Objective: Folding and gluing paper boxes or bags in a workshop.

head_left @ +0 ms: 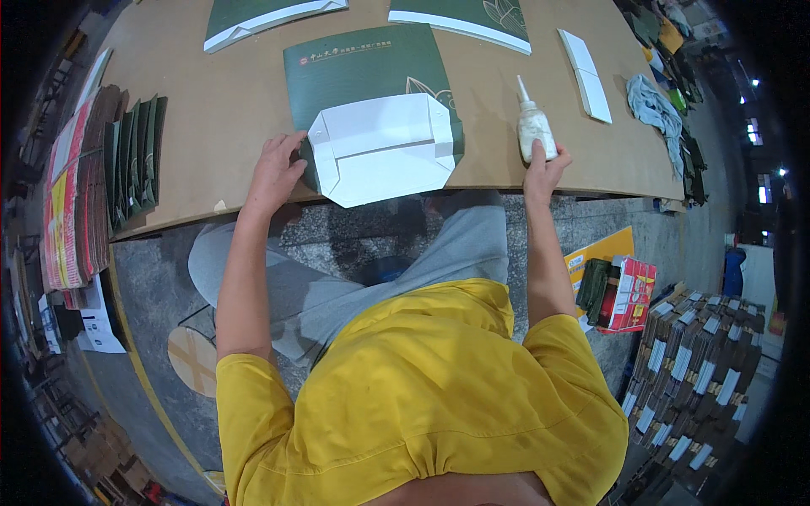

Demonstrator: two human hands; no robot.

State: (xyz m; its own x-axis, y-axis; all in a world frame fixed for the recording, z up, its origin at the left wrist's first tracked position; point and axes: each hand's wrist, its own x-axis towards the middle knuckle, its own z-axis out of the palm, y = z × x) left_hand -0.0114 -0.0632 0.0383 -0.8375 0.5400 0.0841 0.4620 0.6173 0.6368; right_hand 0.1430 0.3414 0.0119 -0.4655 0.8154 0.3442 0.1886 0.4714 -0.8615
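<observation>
A: What are your hands on, out there?

B: My right hand [547,169] grips the lower end of a white squeeze bottle [534,131], thumb pressed to its side, the long nozzle [522,87] pointing to the far side. My left hand [277,173] is at the left edge of the green paper bag [346,80], fingers bent; from this feed I can't tell whether it pinches the edge or only rests there.

A: And the bag itself?

B: Flat on the counter [489,110], near the middle, its white bottom panel [384,126] folded out at the near end. Two more green bags [270,15] lie at the far edge, and a folded white strip [584,78] lies to the right, beyond the bottle.

A: Which step would you call this?

B: I'd judge it the bottom-gluing step, taking the bottle's contents for glue. The nozzle is well apart from the panel, so I can't say whether I'm between lines of glue or done with them.

A: What does the next move call for?

B: If glue is wanted, a steady left hand and the nozzle tipped over the flaps; if not, setting the bottle down and pressing the folds.
</observation>
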